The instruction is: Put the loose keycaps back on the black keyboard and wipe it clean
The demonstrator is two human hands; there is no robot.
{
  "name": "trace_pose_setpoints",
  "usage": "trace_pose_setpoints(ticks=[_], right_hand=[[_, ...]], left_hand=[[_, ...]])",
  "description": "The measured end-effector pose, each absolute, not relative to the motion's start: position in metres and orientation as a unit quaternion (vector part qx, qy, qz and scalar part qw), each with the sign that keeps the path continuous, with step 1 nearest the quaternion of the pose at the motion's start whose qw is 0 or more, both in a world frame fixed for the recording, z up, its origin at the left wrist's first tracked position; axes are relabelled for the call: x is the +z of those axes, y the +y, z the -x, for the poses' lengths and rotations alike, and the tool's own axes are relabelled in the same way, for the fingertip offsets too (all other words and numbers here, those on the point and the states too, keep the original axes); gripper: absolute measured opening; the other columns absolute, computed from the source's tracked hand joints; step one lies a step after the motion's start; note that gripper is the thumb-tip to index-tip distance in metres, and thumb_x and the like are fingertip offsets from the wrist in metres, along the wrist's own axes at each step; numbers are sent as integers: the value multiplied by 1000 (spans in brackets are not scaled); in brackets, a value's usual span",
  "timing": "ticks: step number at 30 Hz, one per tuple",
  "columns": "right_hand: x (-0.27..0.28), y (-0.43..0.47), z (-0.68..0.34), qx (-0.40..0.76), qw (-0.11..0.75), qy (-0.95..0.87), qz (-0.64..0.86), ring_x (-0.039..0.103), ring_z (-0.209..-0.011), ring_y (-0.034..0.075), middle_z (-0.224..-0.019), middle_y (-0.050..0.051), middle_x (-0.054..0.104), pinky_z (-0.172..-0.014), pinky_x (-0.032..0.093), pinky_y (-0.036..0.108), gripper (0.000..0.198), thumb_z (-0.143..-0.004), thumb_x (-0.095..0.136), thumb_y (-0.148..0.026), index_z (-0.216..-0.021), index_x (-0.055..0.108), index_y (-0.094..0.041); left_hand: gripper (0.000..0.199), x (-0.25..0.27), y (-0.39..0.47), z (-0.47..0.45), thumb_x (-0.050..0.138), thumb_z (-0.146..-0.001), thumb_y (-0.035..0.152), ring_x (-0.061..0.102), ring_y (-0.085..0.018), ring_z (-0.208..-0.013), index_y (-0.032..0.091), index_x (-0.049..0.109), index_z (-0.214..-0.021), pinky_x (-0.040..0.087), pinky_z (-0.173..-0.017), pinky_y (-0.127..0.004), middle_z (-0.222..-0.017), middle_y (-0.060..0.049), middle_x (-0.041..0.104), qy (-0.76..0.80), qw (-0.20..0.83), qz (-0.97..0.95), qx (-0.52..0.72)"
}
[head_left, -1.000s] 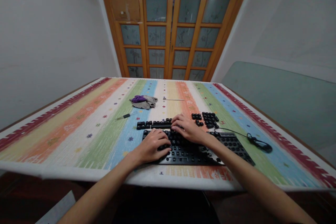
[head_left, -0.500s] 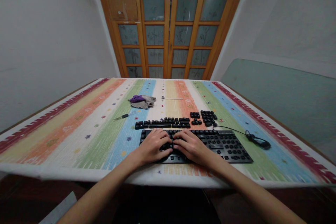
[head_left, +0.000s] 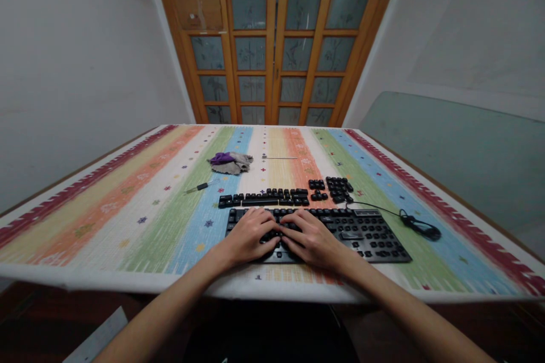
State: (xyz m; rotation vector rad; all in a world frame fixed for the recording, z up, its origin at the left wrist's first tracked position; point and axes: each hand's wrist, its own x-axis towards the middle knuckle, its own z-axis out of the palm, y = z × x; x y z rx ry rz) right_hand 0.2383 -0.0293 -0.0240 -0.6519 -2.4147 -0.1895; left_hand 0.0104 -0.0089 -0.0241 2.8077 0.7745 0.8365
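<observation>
A black keyboard (head_left: 353, 236) lies at the near edge of the table, its cable leading off the back. Many of its sockets on the right are bare, while caps sit along the top row. Over its left-middle part, my left hand (head_left: 252, 236) rests with thumb and fingers drawn together in a pinch. My right hand (head_left: 313, 240) meets it from the other side, fingers bent inward and fingertips touching or nearly touching the left ones. Whatever lies between the fingertips is too small and covered to make out. Loose black keycaps (head_left: 260, 202) stand in rows just behind the keyboard.
More keycaps (head_left: 339, 187) are grouped behind the keyboard's right half. A coiled cable (head_left: 421, 227) lies to the right. Farther back are a grey and purple cloth (head_left: 232, 163), a small black-handled tool (head_left: 202, 186) and a thin rod (head_left: 281, 157) on the striped tablecloth (head_left: 166, 238).
The fingertips of both hands have shifted slightly and come closer together over the same spot. The view has tilted a little; the keyboard and loose keycaps stay in place.
</observation>
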Motion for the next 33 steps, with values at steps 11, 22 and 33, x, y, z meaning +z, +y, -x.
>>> trace_pose_setpoints(ticks=[11, 22, 33], right_hand=[[-24, -30, -238, -70, 305, -921, 233, 58, -93, 23, -106, 13, 68, -81, 57, 40, 24, -99, 53, -14, -114, 71, -13], [-21, -31, -236, -81, 304, -922, 227, 58, -91, 23, -104, 14, 69, -80, 56, 38, 21, -99, 51, -12, -108, 71, -11], [-25, -31, -238, -64, 298, -920, 247, 59, -96, 24, -109, 14, 68, -82, 57, 41, 24, -99, 52, -14, -113, 71, -15]], left_hand=[[10, -24, -10, -10, 61, -94, 26, 57, -22, -93, 18, 66, -97, 43, -86, -36, -97, -6, 66, 260, 62, -925, 271], [8, -23, -11, -10, 63, -94, 25, 57, -21, -91, 18, 65, -92, 43, -86, -36, -94, -5, 66, 258, 64, -923, 279], [9, -24, -12, -11, 61, -93, 25, 57, -22, -93, 19, 66, -96, 44, -85, -36, -96, -6, 66, 265, 65, -924, 270]])
